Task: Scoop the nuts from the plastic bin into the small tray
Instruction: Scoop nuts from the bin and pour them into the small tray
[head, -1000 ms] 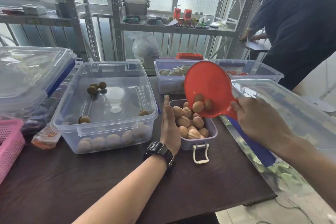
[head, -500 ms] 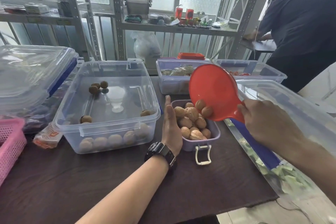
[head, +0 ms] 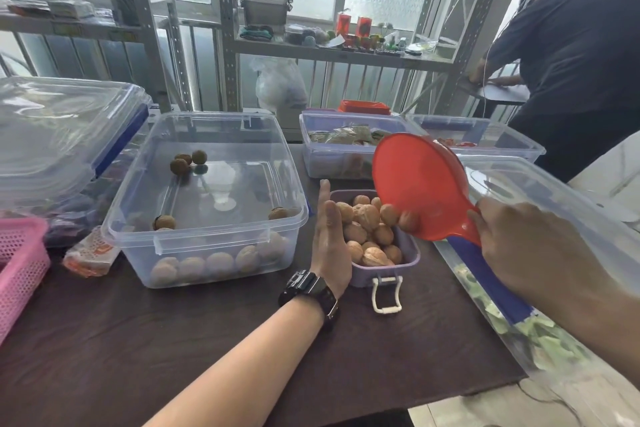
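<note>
A clear plastic bin (head: 207, 246) stands left of centre with several walnuts (head: 204, 262) left along its front wall and a few scattered inside. The small purple tray (head: 410, 258) beside it is heaped with walnuts (head: 367, 232). My right hand (head: 530, 246) is shut on the handle of a red scoop (head: 419, 184), tilted steeply over the tray's right side with its last nuts at the lip. Flat and upright, my left hand (head: 329, 239) stands with fingers straight against the tray's left wall, holding nothing.
A long clear bin with a blue edge (head: 540, 253) lies right of the tray. Two more clear bins (head: 346, 149) stand behind it. A pink basket (head: 20, 263) and a lidded container (head: 62, 135) sit at the left. A person (head: 581, 55) stands far right by metal shelving.
The scoop has tipped further and sunk toward the tray, and its nuts have slid down to the lip and onto the heap. My left hand has stayed against the tray.
</note>
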A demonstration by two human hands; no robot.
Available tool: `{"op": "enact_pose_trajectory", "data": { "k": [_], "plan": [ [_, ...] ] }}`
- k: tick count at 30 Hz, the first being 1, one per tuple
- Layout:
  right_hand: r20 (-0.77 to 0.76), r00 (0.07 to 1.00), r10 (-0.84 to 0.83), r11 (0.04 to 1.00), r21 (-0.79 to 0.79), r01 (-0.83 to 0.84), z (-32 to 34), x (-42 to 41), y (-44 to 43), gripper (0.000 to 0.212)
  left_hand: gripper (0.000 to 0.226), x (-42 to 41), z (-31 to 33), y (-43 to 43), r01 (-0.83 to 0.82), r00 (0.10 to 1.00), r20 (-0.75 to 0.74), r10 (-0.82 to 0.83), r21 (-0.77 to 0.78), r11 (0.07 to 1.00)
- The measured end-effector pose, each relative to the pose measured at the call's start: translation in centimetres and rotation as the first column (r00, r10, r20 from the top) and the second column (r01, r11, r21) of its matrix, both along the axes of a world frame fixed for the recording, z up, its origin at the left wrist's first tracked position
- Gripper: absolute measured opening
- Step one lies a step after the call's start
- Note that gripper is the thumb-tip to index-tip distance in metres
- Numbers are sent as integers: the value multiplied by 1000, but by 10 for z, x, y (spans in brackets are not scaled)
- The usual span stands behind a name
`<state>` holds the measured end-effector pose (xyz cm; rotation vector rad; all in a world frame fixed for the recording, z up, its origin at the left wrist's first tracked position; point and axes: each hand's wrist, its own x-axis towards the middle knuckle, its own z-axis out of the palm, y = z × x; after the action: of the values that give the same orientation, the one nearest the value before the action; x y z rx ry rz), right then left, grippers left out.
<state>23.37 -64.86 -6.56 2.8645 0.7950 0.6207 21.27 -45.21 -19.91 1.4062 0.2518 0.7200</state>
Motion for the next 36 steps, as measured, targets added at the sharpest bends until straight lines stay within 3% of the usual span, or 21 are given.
{"op": "enact_pose_trajectory", "data": {
  "k": [11,16,21,23,28,32,36],
  "plan": [
    [83,994,-75,984,-157,87,13,-22,0,19,111,-10,6,-2,0,1000,-31,3,101,995],
    [87,996,-25,999,-43,29,25,-18,14,18,101,-18,6,-3,-2,999,-36,8,157,988],
    [97,978,186,973,123,-197,38,-14,68,19,77,-49,7,4,49,998,-36,-44,159,986],
    [175,952,252,958,90,-271,36,-11,99,16,67,-68,8,11,89,996,-36,-85,162,983],
    [315,888,334,942,-125,-310,33,-17,169,12,71,-112,3,41,90,996,-25,-87,119,989],
    [323,839,437,899,-194,-393,35,-21,202,9,83,-144,6,80,60,998,-7,-61,-97,994],
    [306,784,540,824,-385,-416,35,-25,230,20,69,-158,8,104,-56,998,-5,57,-207,977]
  ]
}}
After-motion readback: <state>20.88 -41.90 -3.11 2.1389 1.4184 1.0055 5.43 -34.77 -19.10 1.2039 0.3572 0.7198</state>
